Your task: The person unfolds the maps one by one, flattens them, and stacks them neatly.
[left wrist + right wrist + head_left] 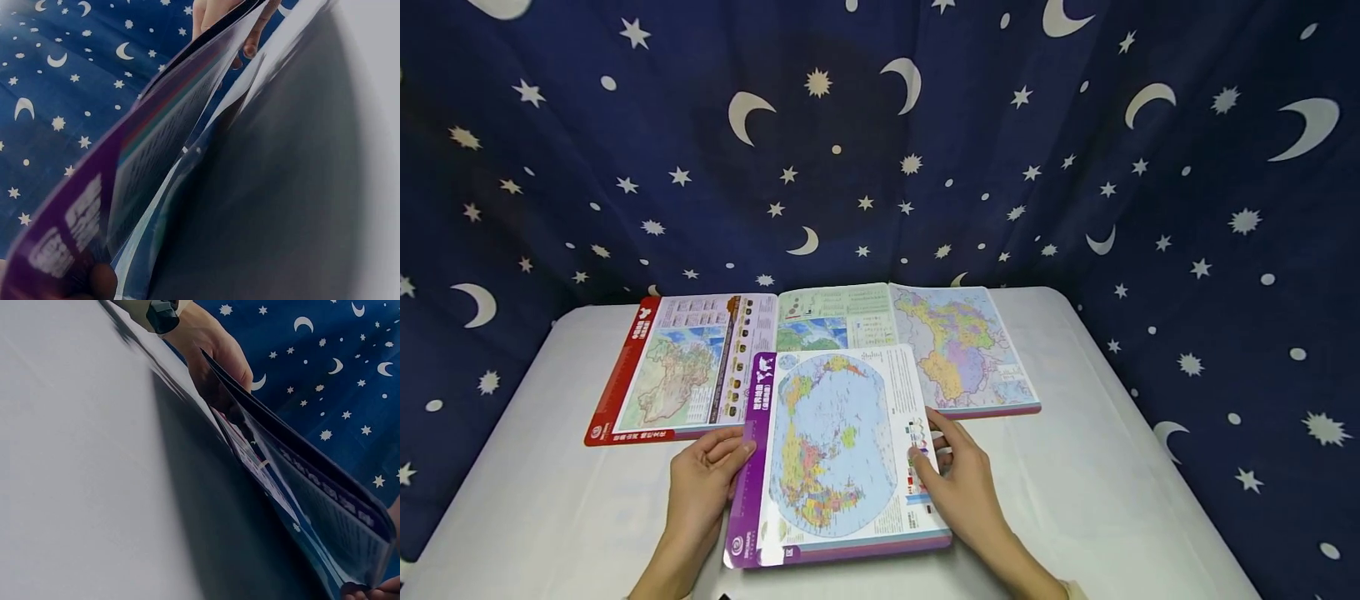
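Both hands hold a folded world map with a purple left border, face up over the front of the table. My left hand pinches its left edge, thumb on top and the other fingers partly hidden beneath. On the opposite edge my right hand grips it, its thumb lying on the printed face. Seen edge-on in the left wrist view, the world map has its layers a little apart, with a shadow beneath on the tabletop. Behind it lies a red-bordered map of China, spread out in several panels and partly covered.
The white-covered table has white cloth showing on both sides of the maps. A dark blue curtain with moons and stars hangs behind and along the sides. A small black object shows at the bottom edge.
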`<state>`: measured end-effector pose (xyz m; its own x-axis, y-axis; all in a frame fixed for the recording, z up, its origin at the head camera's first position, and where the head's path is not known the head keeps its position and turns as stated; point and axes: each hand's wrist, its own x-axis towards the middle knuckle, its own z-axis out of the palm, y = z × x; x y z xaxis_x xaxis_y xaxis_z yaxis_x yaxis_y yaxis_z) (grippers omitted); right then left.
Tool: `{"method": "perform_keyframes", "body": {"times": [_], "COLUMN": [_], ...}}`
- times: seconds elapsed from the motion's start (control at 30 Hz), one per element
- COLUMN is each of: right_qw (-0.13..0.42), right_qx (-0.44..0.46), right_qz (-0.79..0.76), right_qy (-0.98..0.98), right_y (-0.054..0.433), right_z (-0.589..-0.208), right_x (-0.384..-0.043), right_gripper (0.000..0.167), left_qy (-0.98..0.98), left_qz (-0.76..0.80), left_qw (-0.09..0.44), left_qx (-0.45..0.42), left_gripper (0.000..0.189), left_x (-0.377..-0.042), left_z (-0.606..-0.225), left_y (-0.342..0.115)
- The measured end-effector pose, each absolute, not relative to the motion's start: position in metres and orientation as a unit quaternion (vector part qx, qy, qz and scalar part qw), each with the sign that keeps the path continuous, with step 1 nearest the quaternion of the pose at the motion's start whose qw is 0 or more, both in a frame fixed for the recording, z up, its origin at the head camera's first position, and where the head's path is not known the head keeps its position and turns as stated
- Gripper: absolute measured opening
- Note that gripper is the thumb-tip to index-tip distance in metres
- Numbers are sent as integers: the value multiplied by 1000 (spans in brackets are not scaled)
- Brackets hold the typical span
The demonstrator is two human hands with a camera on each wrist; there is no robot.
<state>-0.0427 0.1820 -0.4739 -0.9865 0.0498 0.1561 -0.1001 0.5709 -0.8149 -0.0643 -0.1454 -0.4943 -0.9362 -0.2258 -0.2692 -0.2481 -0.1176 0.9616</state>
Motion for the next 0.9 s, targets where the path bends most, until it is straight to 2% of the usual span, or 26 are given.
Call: {"method": "perform_keyframes", "body": {"times": [0.57,0.9], "right_qw": [106,126], "right_qx": [26,46], "right_qz": [448,434], "right_qy": [-887,-891], "right_y": [182,177], "right_z": [-474,-475], "right_x": [-75,-93], "right_gripper": [60,57], "left_qy": [664,662], "left_qz": [728,727], "left_qw": [-36,-41], "left_qx": [-168,-179], "left_gripper": [34,32], "left_x": [-99,-116], "left_z": [-490,-493], "left_y": [-139,-142]}}
